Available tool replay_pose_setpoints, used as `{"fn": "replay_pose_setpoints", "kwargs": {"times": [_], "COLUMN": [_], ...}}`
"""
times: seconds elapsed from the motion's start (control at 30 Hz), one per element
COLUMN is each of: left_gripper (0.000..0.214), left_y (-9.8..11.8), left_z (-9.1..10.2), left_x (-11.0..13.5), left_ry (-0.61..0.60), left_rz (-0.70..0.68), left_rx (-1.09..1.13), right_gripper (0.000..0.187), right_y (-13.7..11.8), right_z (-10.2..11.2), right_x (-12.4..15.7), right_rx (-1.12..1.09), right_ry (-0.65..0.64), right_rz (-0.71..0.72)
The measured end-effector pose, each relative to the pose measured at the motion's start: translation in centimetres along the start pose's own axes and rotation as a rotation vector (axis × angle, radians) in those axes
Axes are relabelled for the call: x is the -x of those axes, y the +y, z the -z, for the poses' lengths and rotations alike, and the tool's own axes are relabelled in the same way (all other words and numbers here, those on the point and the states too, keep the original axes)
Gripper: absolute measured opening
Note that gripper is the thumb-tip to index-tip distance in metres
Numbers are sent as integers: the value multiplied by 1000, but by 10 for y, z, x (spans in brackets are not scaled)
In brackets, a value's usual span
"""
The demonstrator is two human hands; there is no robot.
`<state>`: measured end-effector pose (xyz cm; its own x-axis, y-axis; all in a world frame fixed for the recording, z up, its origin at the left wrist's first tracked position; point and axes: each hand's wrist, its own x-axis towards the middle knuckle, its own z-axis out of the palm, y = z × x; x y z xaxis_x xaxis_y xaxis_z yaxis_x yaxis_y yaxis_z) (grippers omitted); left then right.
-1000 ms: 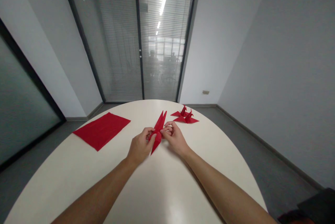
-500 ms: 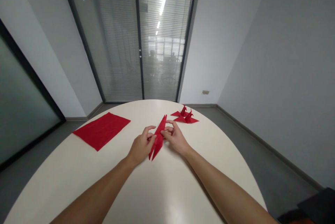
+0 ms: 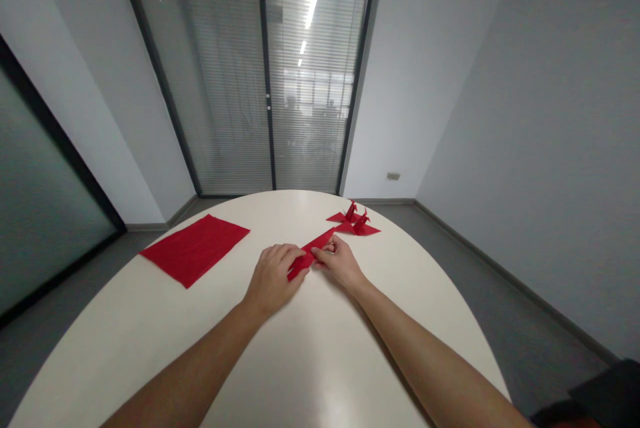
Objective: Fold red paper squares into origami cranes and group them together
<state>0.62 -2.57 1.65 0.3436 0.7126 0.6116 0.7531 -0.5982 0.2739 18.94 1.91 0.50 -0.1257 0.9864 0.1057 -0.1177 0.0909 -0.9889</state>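
Between my hands is a long, narrow piece of folded red paper point(image 3: 320, 240), slanting up to the right just above the white table. My left hand point(image 3: 274, 275) grips its near end, fingers over the top and thumb below. With thumb and bent fingers my right hand point(image 3: 340, 261) pinches the paper near its middle. Parts of the paper are hidden under the fingers. Just beyond my right hand stand two folded red paper cranes point(image 3: 359, 225), side by side with wings spread.
A flat red sheet of paper point(image 3: 196, 251) lies on the left of the round white table point(image 3: 280, 361). Behind the table are glass panels with blinds point(image 3: 310, 148) and a pale wall point(image 3: 400, 81). Something dark point(image 3: 607, 391) shows at the lower right.
The folded paper has turned clockwise and now lies more slanted to the right. My left hand has rolled over its near end, and my right fingers have curled in closer.
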Motion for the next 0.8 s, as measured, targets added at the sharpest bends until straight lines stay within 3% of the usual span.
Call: {"fn": "replay_pose_setpoints", "kwargs": {"times": [0.27,0.47,0.63,0.8], "left_gripper": [21,28,25,25], "left_y": [-11,-14,-12,-12], "left_z": [-8,-8,-7,-7], "left_x": [3,4,5,5], "left_ry": [-64,-135,-168,-172], "left_rz": [-9,-10,-10,-26], "left_rx": [-29,-69,-58,-45], "right_gripper": [48,14,10,8], "right_y": [6,3,-5,-6], "right_z": [-1,6,14,16], "right_x": [3,2,2,4], "right_rx": [58,493,742,867], "right_ry": [-51,5,146,107], "right_rz": [-27,96,123,140]}}
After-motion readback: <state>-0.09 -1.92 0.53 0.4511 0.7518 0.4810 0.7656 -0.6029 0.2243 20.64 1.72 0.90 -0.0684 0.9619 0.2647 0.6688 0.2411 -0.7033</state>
